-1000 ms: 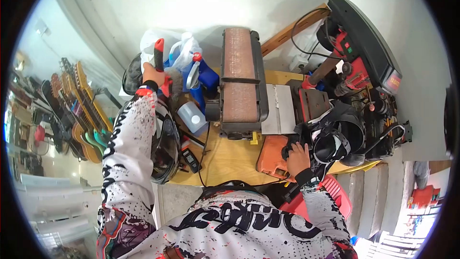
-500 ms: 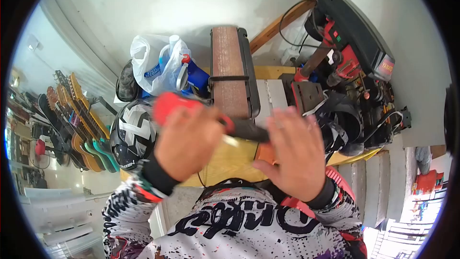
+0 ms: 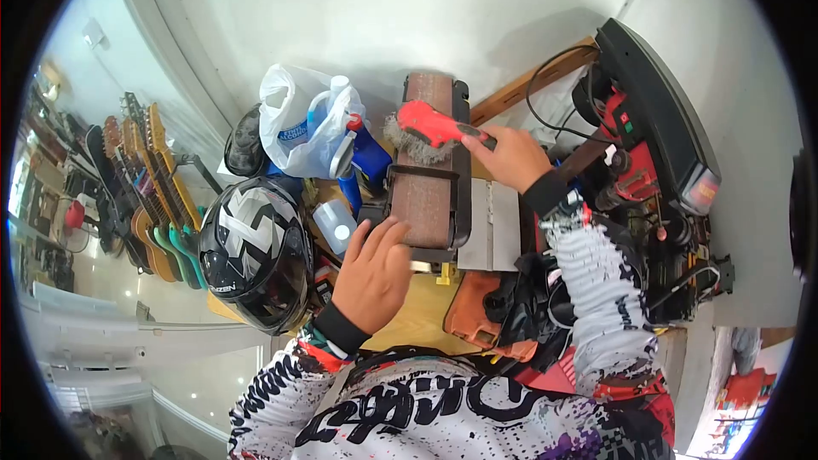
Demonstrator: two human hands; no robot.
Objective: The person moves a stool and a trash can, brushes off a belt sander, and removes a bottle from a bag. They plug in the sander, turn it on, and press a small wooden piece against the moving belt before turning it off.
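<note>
My right hand point(image 3: 511, 159) is closed around the dark handle of a red brush point(image 3: 436, 125). Its grey, wiry bristles lie against the far part of the brown abrasive belt on a belt sander point(image 3: 417, 204). A black bar crosses the belt just nearer than the bristles. My left hand point(image 3: 372, 277) is open, fingers spread, beside the sander's near left corner, and holds nothing. A yellow switch point(image 3: 445, 273) shows at the sander's near end. To the right of the belt is the sander's flat grey work table point(image 3: 491, 223).
A black-and-white helmet point(image 3: 256, 243) and a white plastic bag point(image 3: 294, 123) with bottles stand at left. On the right is a red-and-black drill press point(image 3: 648, 132). An orange-brown pouch point(image 3: 471, 311) and black items lie at the front of the wooden bench point(image 3: 413, 311). Guitars point(image 3: 162, 196) stand far left.
The brush has passed from my left hand to my right and moved forward onto the belt. My left hand has let go and moved right and nearer. The view has shifted slightly.
</note>
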